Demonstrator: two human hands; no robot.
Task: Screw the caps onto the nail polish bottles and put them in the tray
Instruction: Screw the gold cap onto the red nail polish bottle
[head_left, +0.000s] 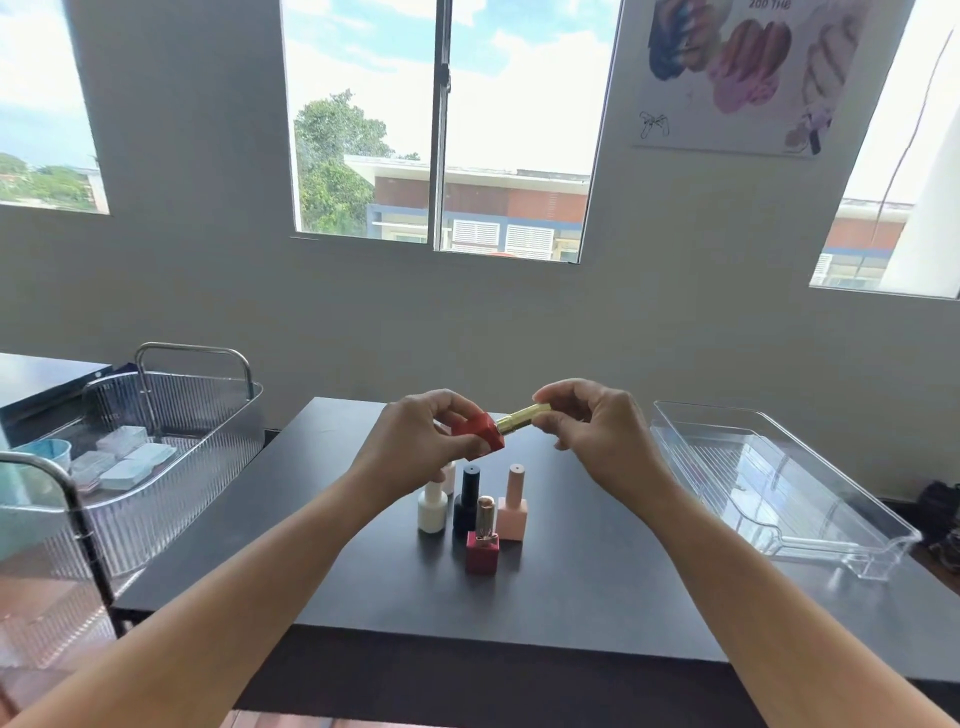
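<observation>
Red bottle (478, 435), gold cap (522, 417); black table (597, 571).

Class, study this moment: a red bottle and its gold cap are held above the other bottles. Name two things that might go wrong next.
1. The red bottle lies tilted sideways in the left hand while the right hand works the gold cap; polish may leak if the cap threads crooked.
2. Both hands hover directly over the standing bottles; a slip might topple them.
</observation>
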